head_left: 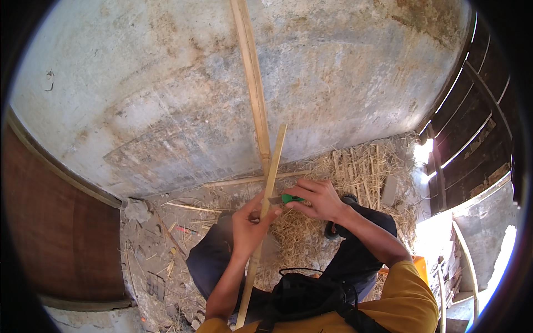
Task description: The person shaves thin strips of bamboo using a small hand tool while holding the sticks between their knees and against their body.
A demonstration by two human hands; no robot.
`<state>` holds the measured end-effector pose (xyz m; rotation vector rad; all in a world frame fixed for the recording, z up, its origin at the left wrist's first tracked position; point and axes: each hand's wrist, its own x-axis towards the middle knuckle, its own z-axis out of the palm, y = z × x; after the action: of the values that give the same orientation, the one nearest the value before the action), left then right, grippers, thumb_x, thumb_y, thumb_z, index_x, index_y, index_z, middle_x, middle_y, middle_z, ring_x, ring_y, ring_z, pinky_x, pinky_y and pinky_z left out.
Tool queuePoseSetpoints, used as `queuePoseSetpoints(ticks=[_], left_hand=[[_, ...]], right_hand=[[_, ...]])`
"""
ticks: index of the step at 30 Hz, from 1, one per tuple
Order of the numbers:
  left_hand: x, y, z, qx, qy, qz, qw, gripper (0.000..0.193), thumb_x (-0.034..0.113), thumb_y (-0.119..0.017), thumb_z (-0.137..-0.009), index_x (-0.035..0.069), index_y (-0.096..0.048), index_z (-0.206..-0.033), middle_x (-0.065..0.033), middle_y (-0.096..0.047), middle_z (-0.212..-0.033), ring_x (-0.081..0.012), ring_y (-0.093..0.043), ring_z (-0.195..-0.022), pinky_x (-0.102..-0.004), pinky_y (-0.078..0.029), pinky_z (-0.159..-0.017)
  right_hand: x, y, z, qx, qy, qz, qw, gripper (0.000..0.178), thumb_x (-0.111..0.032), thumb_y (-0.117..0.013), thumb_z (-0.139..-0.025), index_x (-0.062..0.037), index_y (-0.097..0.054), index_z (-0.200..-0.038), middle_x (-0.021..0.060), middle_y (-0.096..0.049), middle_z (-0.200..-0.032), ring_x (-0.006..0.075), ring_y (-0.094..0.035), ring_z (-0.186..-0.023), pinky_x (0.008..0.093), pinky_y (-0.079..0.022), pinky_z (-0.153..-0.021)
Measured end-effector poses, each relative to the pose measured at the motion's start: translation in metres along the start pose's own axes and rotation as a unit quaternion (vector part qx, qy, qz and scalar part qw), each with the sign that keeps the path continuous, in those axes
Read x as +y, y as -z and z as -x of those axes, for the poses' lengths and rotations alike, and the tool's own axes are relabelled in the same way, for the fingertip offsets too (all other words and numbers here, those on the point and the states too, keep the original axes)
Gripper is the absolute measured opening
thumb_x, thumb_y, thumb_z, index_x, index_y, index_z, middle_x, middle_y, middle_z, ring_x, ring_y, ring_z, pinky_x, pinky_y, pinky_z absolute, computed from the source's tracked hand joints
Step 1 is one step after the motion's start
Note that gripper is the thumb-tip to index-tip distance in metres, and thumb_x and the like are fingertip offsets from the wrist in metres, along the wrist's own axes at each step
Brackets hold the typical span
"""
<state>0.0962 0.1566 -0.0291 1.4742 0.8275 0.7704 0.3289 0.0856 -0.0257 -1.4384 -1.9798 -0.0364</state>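
Note:
A long, pale bamboo strip [275, 158] slants up from beside my lap past my knees. My left hand [247, 228] is closed around it at about mid-length, with the thumb along its near side. In my right hand [322, 201] is a small green-handled knife [288, 198], pinched between the fingers. The knife's short blade points left and meets the strip just beside my left fingers; the exact contact is too small to tell. Dark trousers [211, 244] cover my bent legs on either side of the strip.
Against the stained wall [166, 100] leans a tall bamboo pole [252, 77]. Straw and shavings [361, 172] litter the floor, with another pole [233, 181] lying along the wall's foot. A brown wooden panel [61, 222] stands at left, dark slats [472, 111] at right.

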Motion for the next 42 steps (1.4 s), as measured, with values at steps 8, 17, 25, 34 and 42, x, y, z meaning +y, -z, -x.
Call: queuePoseSetpoints(ticks=[8,17,25,34,42], left_hand=[[0.004,0.003,-0.002,-0.103,0.098,0.032,0.989,0.048,0.01,-0.079,-0.097,0.0,-0.065,-0.142,0.0002,-0.071,-0.089,-0.0039,-0.06,-0.064,-0.0235,-0.046,-0.051],[-0.009,0.008,-0.001,-0.171,0.101,0.101,0.975,0.044,0.016,-0.071,-0.105,0.003,-0.062,-0.146,0.001,-0.065,-0.085,-0.0058,-0.06,-0.068,-0.0247,-0.05,-0.059],[0.008,0.011,0.001,-0.222,0.109,0.015,0.969,0.052,0.018,-0.065,-0.108,0.009,-0.051,-0.158,0.0022,-0.065,-0.087,-0.0064,-0.059,-0.07,-0.0253,-0.049,-0.062],[0.001,0.016,-0.001,-0.16,0.141,0.116,0.97,0.047,0.02,-0.072,-0.104,0.003,-0.056,-0.146,0.0011,-0.068,-0.089,-0.0042,-0.053,-0.068,-0.0247,-0.043,-0.06],[-0.011,-0.005,0.001,-0.071,0.045,0.047,0.995,0.034,0.016,-0.075,-0.103,0.0,-0.063,-0.13,0.0035,-0.07,-0.091,0.0005,-0.053,-0.07,-0.0195,-0.038,-0.058]], right_hand=[[-0.004,-0.009,0.003,0.039,-0.041,-0.016,0.998,0.028,-0.028,-0.084,-0.091,-0.0127,-0.078,-0.113,0.0047,-0.063,-0.083,0.0261,-0.066,-0.065,0.0385,-0.054,-0.057],[0.004,-0.004,0.001,0.068,-0.078,-0.062,0.993,0.026,-0.023,-0.084,-0.092,-0.0063,-0.076,-0.111,0.0093,-0.07,-0.093,0.0283,-0.073,-0.078,0.0373,-0.058,-0.067],[-0.007,-0.005,-0.001,0.041,-0.096,-0.108,0.989,0.027,-0.023,-0.083,-0.093,-0.0058,-0.075,-0.112,0.0093,-0.069,-0.093,0.0297,-0.072,-0.075,0.0372,-0.056,-0.064],[-0.002,-0.008,0.003,0.051,-0.067,-0.058,0.995,0.025,-0.027,-0.081,-0.093,-0.012,-0.076,-0.113,0.0059,-0.066,-0.089,0.0267,-0.07,-0.073,0.0388,-0.055,-0.06],[-0.01,-0.016,0.003,0.035,-0.028,-0.032,0.998,0.023,-0.029,-0.083,-0.091,-0.0177,-0.077,-0.11,0.0015,-0.059,-0.08,0.024,-0.064,-0.062,0.0382,-0.052,-0.054]])
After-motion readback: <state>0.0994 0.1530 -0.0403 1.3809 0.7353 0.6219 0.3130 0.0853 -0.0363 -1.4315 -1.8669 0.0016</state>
